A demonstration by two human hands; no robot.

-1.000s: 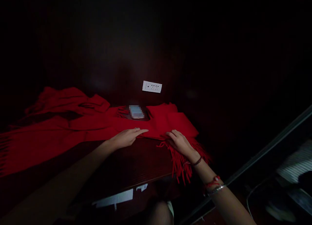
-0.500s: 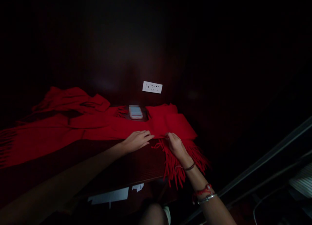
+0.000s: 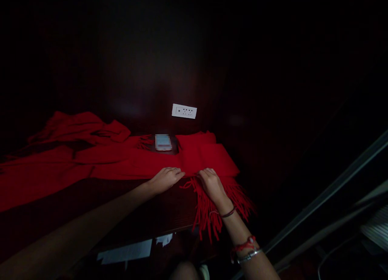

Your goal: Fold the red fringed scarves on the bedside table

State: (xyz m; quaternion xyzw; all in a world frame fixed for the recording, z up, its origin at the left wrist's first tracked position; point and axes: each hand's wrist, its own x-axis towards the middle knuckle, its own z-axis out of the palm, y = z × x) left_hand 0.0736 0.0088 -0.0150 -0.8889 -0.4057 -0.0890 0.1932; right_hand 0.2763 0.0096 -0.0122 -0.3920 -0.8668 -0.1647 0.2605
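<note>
A long red scarf (image 3: 145,163) stretches across a dark wooden surface, its right end folded over in layers. Fringe from that end hangs over the front edge. My left hand (image 3: 166,179) pinches the scarf's near edge, fingers together and a ring on one of them. Just right of it, my right hand (image 3: 212,184) has its fingers curled on the same edge, at the folded part above the fringe. The thumbs' grip is partly hidden. Another rumpled red scarf or scarf part (image 3: 81,124) lies behind at the left.
A small pale blue, blurred item (image 3: 163,142) lies behind the scarf. On the dark wall is a white socket panel (image 3: 184,111). White papers (image 3: 127,251) show below the surface's front edge. A metal rail (image 3: 327,195) slants along the right.
The view has shifted slightly, so everything sits a little further left and lower. My left fingers have drawn together on the scarf's edge. My right hand stays at the fold.
</note>
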